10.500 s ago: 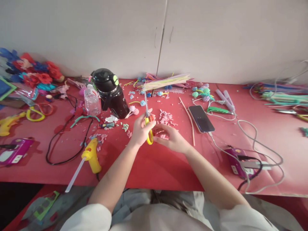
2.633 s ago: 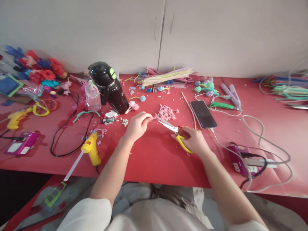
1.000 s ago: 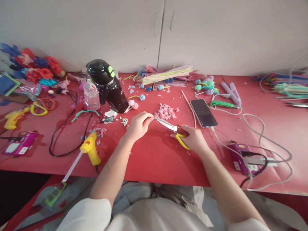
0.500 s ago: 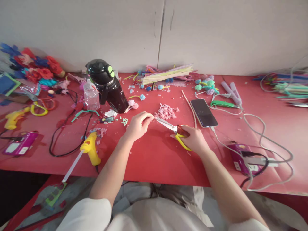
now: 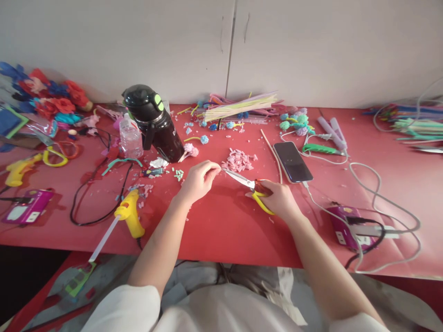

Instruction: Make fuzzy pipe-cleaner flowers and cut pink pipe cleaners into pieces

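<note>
My right hand (image 5: pixel 279 199) is wrapped round the handles of a pair of scissors (image 5: pixel 256 195), which have one yellow and one red loop. Their silver blades point left and look nearly closed. Right at the blade tips, the thumb and fingers of my left hand (image 5: pixel 200 180) are pinched together. Whatever sits in that pinch is too small to make out. Just behind the tips lies a pile of short pink cut pieces (image 5: pixel 238 160). A long pale stem (image 5: pixel 273 154) rests on the table between this pile and a phone.
A black flask (image 5: pixel 157 127) stands behind my left hand. On the left lies a yellow glue gun (image 5: pixel 129 213). The phone (image 5: pixel 292 161) and a purple power box (image 5: pixel 346 226) with loose cables are on the right. Colourful pipe cleaners (image 5: pixel 238 109) lie at the back.
</note>
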A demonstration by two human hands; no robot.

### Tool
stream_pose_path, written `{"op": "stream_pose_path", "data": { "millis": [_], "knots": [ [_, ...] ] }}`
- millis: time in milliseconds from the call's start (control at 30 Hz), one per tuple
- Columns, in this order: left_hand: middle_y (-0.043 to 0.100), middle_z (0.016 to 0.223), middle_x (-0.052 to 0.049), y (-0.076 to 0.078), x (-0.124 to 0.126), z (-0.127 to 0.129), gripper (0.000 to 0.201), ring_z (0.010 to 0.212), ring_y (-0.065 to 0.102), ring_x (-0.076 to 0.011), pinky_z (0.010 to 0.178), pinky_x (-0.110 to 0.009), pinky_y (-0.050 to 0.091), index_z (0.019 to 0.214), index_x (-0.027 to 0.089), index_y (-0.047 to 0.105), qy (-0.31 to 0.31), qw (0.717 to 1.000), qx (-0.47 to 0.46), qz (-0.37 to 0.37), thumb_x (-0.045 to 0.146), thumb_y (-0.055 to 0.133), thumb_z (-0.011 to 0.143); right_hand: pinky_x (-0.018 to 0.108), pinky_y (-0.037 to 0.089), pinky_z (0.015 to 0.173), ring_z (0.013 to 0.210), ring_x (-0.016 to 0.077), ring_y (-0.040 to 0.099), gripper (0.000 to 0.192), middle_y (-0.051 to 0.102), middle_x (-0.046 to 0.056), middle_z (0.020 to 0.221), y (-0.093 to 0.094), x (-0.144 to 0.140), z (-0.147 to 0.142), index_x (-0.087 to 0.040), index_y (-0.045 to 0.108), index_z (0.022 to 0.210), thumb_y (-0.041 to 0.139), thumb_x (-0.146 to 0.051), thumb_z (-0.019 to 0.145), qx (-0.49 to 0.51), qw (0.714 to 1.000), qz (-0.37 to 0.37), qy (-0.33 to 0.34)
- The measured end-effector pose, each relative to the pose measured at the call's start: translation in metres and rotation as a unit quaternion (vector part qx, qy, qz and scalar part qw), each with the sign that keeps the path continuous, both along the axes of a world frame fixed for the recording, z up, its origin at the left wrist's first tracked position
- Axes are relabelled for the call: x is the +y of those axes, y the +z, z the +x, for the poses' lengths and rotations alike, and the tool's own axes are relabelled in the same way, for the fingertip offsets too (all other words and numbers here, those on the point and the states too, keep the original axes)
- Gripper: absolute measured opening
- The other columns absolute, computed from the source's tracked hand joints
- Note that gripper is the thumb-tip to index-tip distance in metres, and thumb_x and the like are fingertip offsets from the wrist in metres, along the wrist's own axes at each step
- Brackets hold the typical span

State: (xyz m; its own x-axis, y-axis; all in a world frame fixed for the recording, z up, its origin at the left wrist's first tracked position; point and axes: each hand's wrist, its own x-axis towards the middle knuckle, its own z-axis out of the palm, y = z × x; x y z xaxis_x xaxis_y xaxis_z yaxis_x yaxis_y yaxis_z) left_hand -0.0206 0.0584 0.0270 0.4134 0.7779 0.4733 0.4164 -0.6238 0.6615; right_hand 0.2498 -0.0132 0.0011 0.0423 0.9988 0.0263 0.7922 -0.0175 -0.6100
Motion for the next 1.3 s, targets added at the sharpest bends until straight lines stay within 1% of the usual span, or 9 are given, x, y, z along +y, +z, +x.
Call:
{"op": "stream_pose_path", "data": {
  "millis": [133,400,600,800,900,1033,1133,1300],
  "knots": [
    [0.074,0.089,-0.005,-0.0020,0.0010,-0.0003,0.015,0.079,0.068,-0.0143,0.075,-0.026,0.052,0.094,0.018,0.066,0.003,1.000,-0.005,-0.003,0.024,0.056,0.103,0.027,0.034,0.053,0.052,0.0131,0.039,0.057,0.048,-0.002,0.055,0.0021,-0.0015,-0.0010,-0.023,0.052,0.069,0.069,-0.077,0.075,0.002,1.000,0.001,-0.010],
    [0.073,0.087,-0.005,0.0002,0.0011,0.0001,0.017,0.079,0.068,-0.0146,0.076,-0.026,0.053,0.093,0.019,0.066,-0.001,1.000,-0.006,0.004,0.025,0.054,0.104,0.027,0.033,0.052,0.053,0.0135,0.036,0.060,0.042,-0.003,0.055,0.0036,-0.0018,-0.0025,-0.024,0.047,0.067,0.067,-0.080,0.074,-0.003,1.000,0.004,-0.001],
    [0.072,0.085,-0.004,0.0014,0.0002,0.0002,0.017,0.078,0.068,-0.0147,0.075,-0.026,0.053,0.092,0.019,0.066,-0.002,1.000,-0.007,0.007,0.025,0.054,0.103,0.027,0.033,0.052,0.053,0.0136,0.037,0.060,0.043,-0.003,0.054,0.0060,-0.0007,-0.0035,-0.024,0.047,0.065,0.066,-0.080,0.073,-0.002,1.000,-0.002,-0.003],
    [0.073,0.087,-0.005,0.0011,0.0002,-0.0001,0.018,0.079,0.068,-0.0151,0.076,-0.027,0.053,0.092,0.019,0.065,-0.003,1.000,-0.004,-0.002,0.026,0.054,0.103,0.027,0.034,0.053,0.054,0.0136,0.039,0.057,0.048,-0.002,0.055,0.0017,-0.0004,-0.0011,-0.023,0.053,0.068,0.068,-0.078,0.074,0.001,1.000,0.004,-0.002],
    [0.074,0.089,-0.005,0.0008,0.0003,-0.0002,0.018,0.079,0.068,-0.0151,0.076,-0.027,0.053,0.093,0.019,0.066,-0.002,1.000,-0.003,-0.008,0.027,0.054,0.103,0.027,0.034,0.053,0.053,0.0135,0.039,0.058,0.049,-0.002,0.055,0.0012,-0.0015,-0.0003,-0.023,0.053,0.067,0.068,-0.079,0.074,0.007,1.000,0.002,-0.009],
    [0.073,0.087,-0.005,0.0006,0.0004,-0.0003,0.018,0.079,0.067,-0.0147,0.076,-0.027,0.053,0.092,0.019,0.065,0.002,1.000,-0.007,-0.007,0.028,0.055,0.103,0.027,0.034,0.053,0.053,0.0126,0.036,0.058,0.047,-0.003,0.056,0.0026,-0.0034,-0.0004,-0.023,0.050,0.068,0.070,-0.077,0.075,0.013,1.000,0.005,-0.008],
    [0.073,0.085,-0.005,0.0006,-0.0001,-0.0003,0.019,0.077,0.066,-0.0144,0.074,-0.027,0.052,0.091,0.019,0.065,0.001,1.000,-0.011,-0.003,0.028,0.054,0.104,0.027,0.034,0.052,0.053,0.0131,0.038,0.060,0.046,-0.003,0.056,0.0043,-0.0032,-0.0015,-0.023,0.049,0.067,0.069,-0.078,0.075,0.014,1.000,0.011,-0.008],
    [0.071,0.083,-0.004,0.0020,-0.0014,0.0008,0.022,0.075,0.065,-0.0143,0.073,-0.027,0.051,0.090,0.019,0.065,0.004,1.000,-0.008,-0.011,0.031,0.053,0.104,0.027,0.034,0.052,0.052,0.0137,0.040,0.059,0.046,-0.002,0.054,0.0053,-0.0013,-0.0020,-0.023,0.051,0.066,0.068,-0.079,0.075,0.008,1.000,0.007,0.005]
  ]
}}
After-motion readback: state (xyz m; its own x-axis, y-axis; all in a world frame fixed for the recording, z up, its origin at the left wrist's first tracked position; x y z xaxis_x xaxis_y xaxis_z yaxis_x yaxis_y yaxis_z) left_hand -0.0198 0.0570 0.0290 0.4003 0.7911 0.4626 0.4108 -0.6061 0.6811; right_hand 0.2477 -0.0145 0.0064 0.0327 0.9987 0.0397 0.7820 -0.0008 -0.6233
